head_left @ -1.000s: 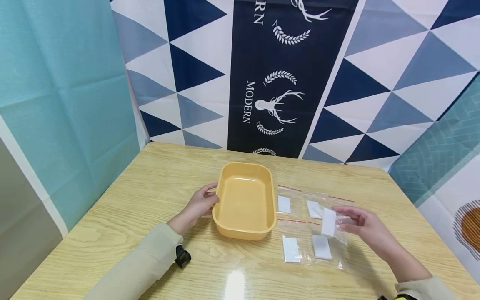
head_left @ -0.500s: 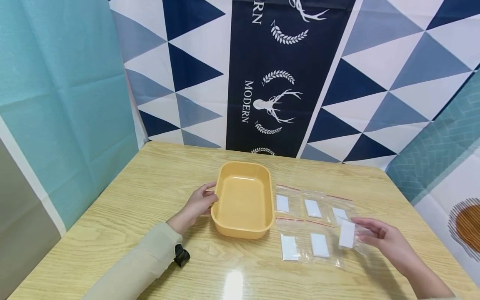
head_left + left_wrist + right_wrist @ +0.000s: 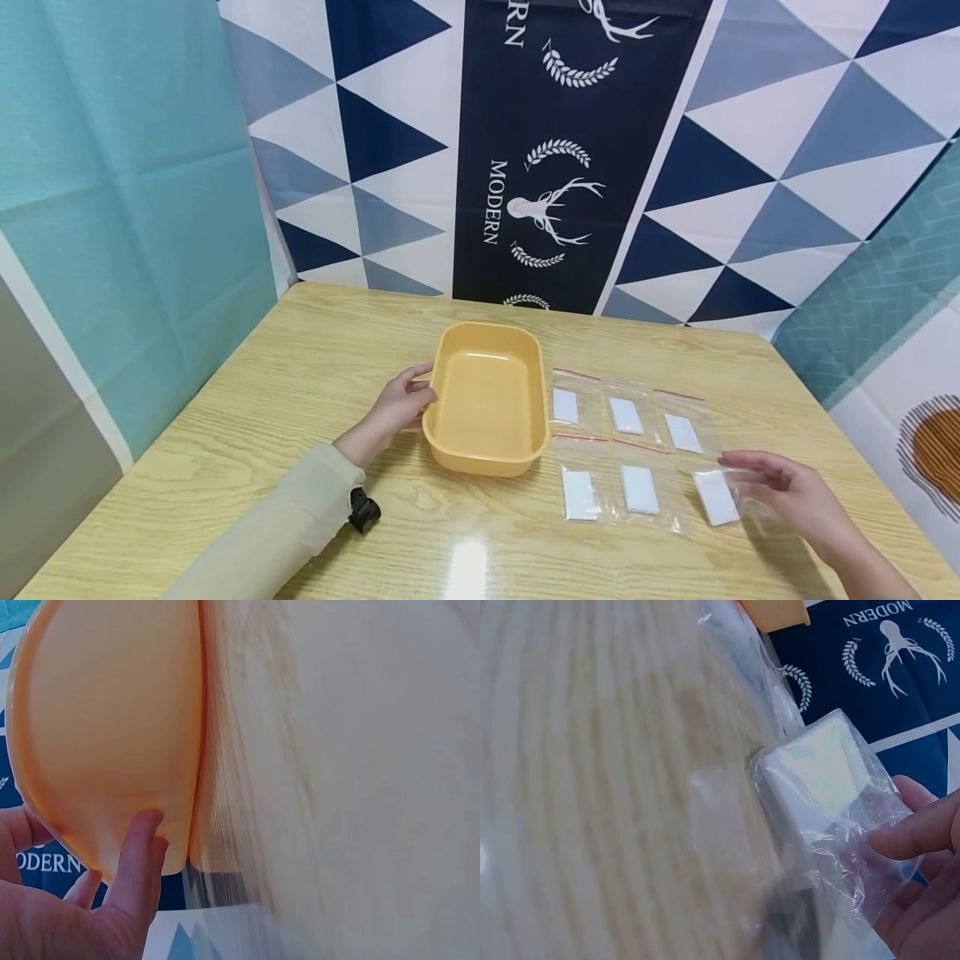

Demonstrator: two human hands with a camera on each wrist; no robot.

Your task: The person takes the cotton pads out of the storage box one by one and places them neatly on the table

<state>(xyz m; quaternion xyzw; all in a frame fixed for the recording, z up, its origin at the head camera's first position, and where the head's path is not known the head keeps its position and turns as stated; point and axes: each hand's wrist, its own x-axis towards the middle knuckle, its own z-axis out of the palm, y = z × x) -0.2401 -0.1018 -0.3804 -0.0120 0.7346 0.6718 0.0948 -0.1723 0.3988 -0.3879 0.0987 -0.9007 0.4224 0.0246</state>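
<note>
A yellow plastic basin stands on the wooden table, with nothing inside. At its left side my left hand holds the wall, thumb at the rim and fingers along the outside. My right hand pinches one end of a clear plastic zip bag between thumb and fingers. A flat white block lies inside this bag, low over the table at the right end of the front row. Several like bags lie flat to the left, among them a back-row bag and a front-row bag.
The bags lie in two rows, with red zip strips, right of the basin; the back left bag sits close to its wall. A patterned cloth hangs behind the wooden table. A teal curtain hangs at the left.
My right hand has carried the bag rightward and toward me, then down beside the front row, uncovering the back right bag. My left hand has stayed at the basin.
</note>
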